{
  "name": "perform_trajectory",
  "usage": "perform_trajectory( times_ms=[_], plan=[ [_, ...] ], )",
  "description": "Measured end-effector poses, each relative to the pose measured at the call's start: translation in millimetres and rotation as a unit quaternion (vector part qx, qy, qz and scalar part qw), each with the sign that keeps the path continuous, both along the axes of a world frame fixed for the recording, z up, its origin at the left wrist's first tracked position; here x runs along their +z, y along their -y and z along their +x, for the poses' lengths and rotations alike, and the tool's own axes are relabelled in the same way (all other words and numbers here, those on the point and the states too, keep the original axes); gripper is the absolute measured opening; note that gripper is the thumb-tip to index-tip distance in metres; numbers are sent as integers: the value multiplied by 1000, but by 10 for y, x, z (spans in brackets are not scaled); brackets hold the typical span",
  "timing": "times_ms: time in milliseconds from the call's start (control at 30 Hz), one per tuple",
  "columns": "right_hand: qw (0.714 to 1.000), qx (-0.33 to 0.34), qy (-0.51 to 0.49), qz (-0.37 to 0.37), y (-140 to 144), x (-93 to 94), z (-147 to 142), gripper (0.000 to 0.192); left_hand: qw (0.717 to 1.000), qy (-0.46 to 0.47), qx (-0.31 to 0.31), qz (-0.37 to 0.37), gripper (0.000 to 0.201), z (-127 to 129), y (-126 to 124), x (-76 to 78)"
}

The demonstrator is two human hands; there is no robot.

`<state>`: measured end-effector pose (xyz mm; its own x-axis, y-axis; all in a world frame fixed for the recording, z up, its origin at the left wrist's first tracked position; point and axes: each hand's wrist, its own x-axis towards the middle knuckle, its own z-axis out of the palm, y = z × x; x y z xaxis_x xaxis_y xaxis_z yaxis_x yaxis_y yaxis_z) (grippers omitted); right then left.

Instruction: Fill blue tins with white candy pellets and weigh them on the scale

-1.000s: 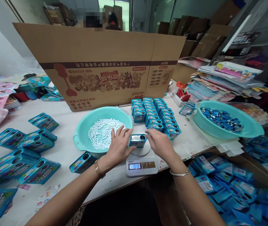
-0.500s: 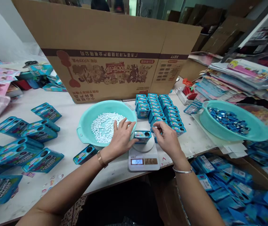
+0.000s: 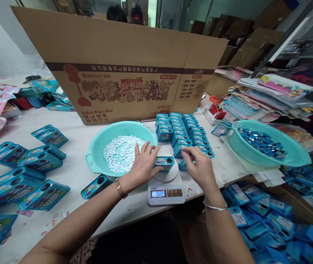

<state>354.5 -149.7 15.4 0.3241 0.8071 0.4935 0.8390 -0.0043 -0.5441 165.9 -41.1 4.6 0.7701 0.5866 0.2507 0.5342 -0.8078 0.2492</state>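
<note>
Since a moment ago the right hand [image 3: 199, 167] has dropped from the rows of blue tins [image 3: 185, 134] toward the scale [image 3: 166, 189], fingers curled in a pinch — on what, I cannot tell. Its readout has slipped to about 152. Cupped against the small blue tin [image 3: 164, 163] on the weighing pan, the left hand [image 3: 142, 165] likely steadies it beside the basin of white tablets [image 3: 120, 150] — the carton [image 3: 123, 69] behind reads "XQYY", upside down.

Printed cardboard box [image 3: 123, 69], paper stacks [image 3: 269, 95].
</note>
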Motion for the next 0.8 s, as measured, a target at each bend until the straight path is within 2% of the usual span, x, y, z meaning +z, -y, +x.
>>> perform_trajectory(
  times_ms=[100, 267, 400, 600, 700, 800],
  plan=[
    [995, -57, -68, 42, 216, -27, 102, 22, 999, -29, -25, -1, 62, 152, -8, 10],
    [983, -121, -140, 16, 605, -353, 180, 31, 991, -100, -92, -19, 23, 462, -99, 89],
    [970, -163, -181, -13, 855, -676, 259, 38, 994, -96, -58, 18, 29, 778, -380, 136],
    [958, -200, -205, -31, 1063, -933, 376, 44, 992, -107, -23, 64, 27, 1247, -827, -18],
    [955, -213, -205, -27, 1089, -979, 406, 46, 993, -88, -10, 73, 44, 1347, -866, -11],
    [956, -206, -209, -31, 1067, -992, 372, 49, 996, -46, 22, 76, 77, 1166, -828, 186]
  ],
)
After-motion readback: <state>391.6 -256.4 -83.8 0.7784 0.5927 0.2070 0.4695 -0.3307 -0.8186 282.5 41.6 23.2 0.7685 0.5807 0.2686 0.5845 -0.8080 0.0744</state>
